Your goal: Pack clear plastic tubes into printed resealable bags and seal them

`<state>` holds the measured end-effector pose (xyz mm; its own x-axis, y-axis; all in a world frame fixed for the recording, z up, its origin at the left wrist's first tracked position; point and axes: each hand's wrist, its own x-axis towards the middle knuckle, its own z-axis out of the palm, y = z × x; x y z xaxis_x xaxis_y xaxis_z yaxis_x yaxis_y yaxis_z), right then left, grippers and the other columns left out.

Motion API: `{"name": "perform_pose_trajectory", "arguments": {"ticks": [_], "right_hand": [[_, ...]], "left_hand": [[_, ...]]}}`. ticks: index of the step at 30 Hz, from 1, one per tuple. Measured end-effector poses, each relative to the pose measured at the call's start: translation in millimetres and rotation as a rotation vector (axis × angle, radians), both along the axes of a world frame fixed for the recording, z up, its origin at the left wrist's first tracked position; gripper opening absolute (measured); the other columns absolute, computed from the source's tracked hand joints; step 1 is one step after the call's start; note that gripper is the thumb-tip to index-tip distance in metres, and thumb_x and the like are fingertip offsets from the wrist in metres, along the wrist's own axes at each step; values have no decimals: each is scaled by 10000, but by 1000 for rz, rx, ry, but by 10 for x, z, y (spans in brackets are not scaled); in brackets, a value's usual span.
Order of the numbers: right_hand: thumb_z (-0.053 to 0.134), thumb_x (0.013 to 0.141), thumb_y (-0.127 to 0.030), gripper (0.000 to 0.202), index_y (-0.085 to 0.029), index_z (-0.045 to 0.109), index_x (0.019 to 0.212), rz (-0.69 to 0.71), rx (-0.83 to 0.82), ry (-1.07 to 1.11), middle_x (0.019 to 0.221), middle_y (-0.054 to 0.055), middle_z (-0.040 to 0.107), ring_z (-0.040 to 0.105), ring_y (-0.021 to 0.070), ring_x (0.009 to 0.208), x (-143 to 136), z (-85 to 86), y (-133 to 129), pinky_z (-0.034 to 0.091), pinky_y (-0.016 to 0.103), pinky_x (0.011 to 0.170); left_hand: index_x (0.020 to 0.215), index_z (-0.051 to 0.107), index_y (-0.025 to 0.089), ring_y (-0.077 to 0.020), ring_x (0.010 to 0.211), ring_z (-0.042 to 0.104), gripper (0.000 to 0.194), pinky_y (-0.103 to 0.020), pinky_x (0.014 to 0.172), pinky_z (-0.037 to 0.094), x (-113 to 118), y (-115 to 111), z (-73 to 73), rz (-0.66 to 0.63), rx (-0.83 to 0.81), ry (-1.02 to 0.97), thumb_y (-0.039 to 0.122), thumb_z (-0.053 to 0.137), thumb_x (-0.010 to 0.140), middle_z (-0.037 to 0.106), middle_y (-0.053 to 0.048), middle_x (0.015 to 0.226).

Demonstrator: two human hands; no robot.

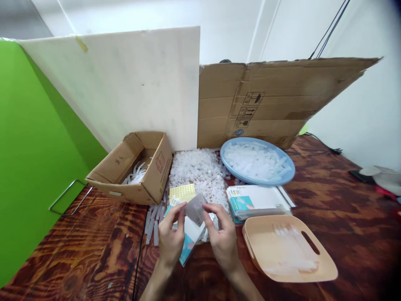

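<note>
My left hand (171, 234) and my right hand (223, 236) pinch a small greyish, see-through piece (196, 209) between them, one at each side. It looks like a thin plastic packet, though its exact kind is unclear. Beneath it lie blue-and-white printed cards (188, 240), partly covered by my hands. Crinkled clear plastic (205, 234) shows between my hands. A yellow sheet of small round stickers (182, 193) sits just beyond my left hand. Behind it spreads a broad layer of small clear plastic pieces (197, 167).
On the left stands a cardboard box (159, 171) holding white strips. To the right are a blue round tray (290, 175) of translucent pieces, a stack of printed packets (263, 198) and a peach-coloured tray (326, 269). A white panel (140, 83) and cardboard sheet (282, 92) rise behind.
</note>
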<state>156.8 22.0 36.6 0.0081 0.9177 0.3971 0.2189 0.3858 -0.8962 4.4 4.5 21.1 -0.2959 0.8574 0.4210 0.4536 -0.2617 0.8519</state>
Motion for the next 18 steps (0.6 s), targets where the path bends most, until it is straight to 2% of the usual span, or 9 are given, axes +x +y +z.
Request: {"name": "perform_pose_trajectory", "arguments": {"ticks": [2,3,8,11,14,18], "right_hand": [[639,950,-305,259,-233,674,1196,-86,-25,20,1106,95,705,655,239,949,53,-32,93,531,389,867],[656,940,-312,263,-233,679,1190,-82,-27,16,1090,89,709,654,233,923,82,-40,137,529,376,848],[669,936,-298,102,-245,756,942,72,-12,40,955,53,760,687,233,938,168,-55,231,524,353,865],[680,926,-292,97,-246,765,936,50,-5,66,955,55,776,708,241,939,185,-98,224,537,370,878],[684,922,-273,100,-249,776,950,67,-6,73,994,62,784,717,245,977,216,-177,215,544,389,911],[689,916,-260,101,-246,785,948,71,-25,48,1057,78,773,712,251,1018,286,-344,168,552,407,926]], "left_hand": [[1074,729,210,-229,948,733,188,-337,835,611,-83,38,30,-53,-7,-14,283,596,962,767,-78,1027],[1056,734,209,-226,942,733,182,-327,826,609,-115,56,43,-90,-1,-11,284,598,962,768,-78,1018],[1062,728,217,-237,1101,673,163,-351,883,594,-186,132,80,-216,65,-7,250,606,958,715,-103,1132],[1000,733,219,-234,1063,684,105,-350,849,602,-177,163,57,-189,96,-77,232,671,916,707,-90,1077],[886,735,208,-234,988,717,63,-382,880,589,-170,179,-24,-115,139,-114,223,679,909,740,-70,976],[877,764,216,-226,900,734,93,-379,857,584,-213,141,-192,-86,171,3,196,678,905,779,-53,907]]}}
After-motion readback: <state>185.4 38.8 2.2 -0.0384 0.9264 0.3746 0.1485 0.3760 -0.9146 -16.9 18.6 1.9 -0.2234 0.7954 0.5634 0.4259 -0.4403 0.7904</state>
